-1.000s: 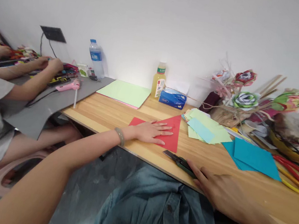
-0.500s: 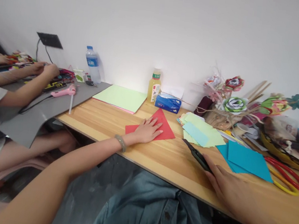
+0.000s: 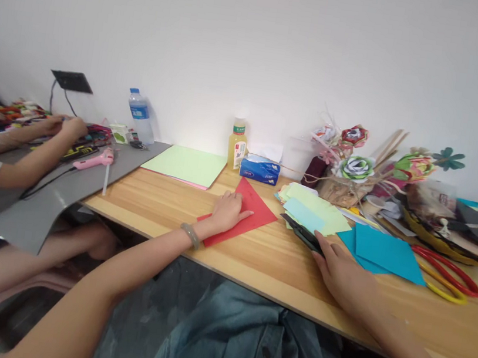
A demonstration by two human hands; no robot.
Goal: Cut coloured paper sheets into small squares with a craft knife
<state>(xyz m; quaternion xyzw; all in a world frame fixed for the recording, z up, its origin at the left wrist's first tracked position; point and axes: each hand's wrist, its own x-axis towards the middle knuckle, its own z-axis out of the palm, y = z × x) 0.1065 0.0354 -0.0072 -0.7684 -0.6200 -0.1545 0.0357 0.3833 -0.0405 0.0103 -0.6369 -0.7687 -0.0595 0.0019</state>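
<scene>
My left hand (image 3: 226, 211), with a bangle at the wrist, rests on a folded red sheet of paper (image 3: 258, 210). Its thumb points away from the bent fingers, and the palm hides part of the sheet. A black utility knife (image 3: 304, 234) is in my right hand (image 3: 347, 277), its tip angled up and left near a pile of pale green and blue paper pieces (image 3: 335, 219). Right of the knife lie blue paper squares (image 3: 391, 254). Red-handled (image 3: 452, 273) and yellow-handled scissors lie beyond them, partly covered.
A blue tissue pack (image 3: 260, 170) and yellow drink bottle (image 3: 236, 149) stand by the wall. Paper flowers (image 3: 356, 167) crowd the back right; pale green sheets (image 3: 185, 164) lie back left. At left, another person's hands (image 3: 71, 127) work near a pink glue gun (image 3: 94, 160).
The red paper has turned on the table, and my left hand has shifted slightly left, its fingers now more bent. The knife has moved a little left and up with my right hand.
</scene>
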